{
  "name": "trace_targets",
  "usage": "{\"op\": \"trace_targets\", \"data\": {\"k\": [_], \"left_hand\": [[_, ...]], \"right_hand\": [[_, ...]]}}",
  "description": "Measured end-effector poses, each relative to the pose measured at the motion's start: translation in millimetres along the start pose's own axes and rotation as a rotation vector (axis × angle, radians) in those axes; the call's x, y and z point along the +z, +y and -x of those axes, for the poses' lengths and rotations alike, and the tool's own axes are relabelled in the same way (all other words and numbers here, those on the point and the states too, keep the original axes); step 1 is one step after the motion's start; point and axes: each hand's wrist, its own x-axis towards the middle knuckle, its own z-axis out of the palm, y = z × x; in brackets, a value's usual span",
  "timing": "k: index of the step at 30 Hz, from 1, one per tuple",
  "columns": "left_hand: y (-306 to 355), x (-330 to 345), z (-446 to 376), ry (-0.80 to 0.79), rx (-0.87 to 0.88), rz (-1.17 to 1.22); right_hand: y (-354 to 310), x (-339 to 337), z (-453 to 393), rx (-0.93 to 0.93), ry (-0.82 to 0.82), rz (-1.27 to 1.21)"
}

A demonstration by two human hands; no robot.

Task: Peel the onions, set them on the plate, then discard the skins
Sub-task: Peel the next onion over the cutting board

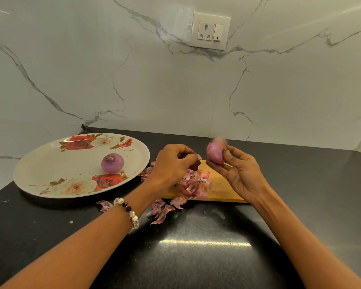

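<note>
My right hand (241,170) holds a pink onion (216,152) in its fingertips above the far end of a wooden cutting board (221,189). To its left, my left hand (172,164) pinches a small piece of onion skin (198,157) between curled fingers. A peeled purple onion (112,163) sits on the white floral plate (50,167) at the left. A heap of pink onion skins (193,185) lies on the board, and more skins (163,209) are scattered on the black counter in front of it.
The black counter (196,257) runs to a marble-look wall with a socket (209,31) high up. Another skin piece (103,205) lies near the plate's front rim. A beaded bracelet (127,211) is on my left wrist.
</note>
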Motion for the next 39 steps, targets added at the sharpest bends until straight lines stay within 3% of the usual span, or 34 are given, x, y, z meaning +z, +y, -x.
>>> {"op": "trace_targets", "data": {"k": [5, 14, 39], "left_hand": [[-1.4, -1.0, 0.7, 0.001, 0.038, -0.101], [3.3, 1.2, 5.4, 0.049, 0.1, -0.197], [-0.1, 4.7, 4.1, 0.066, 0.003, -0.008]], "right_hand": [[-2.2, -2.7, -0.8, -0.001, 0.028, -0.01], [8.1, 1.3, 2.6, 0.019, -0.066, 0.172], [9.7, 0.5, 1.6, -0.014, -0.022, 0.171]]}}
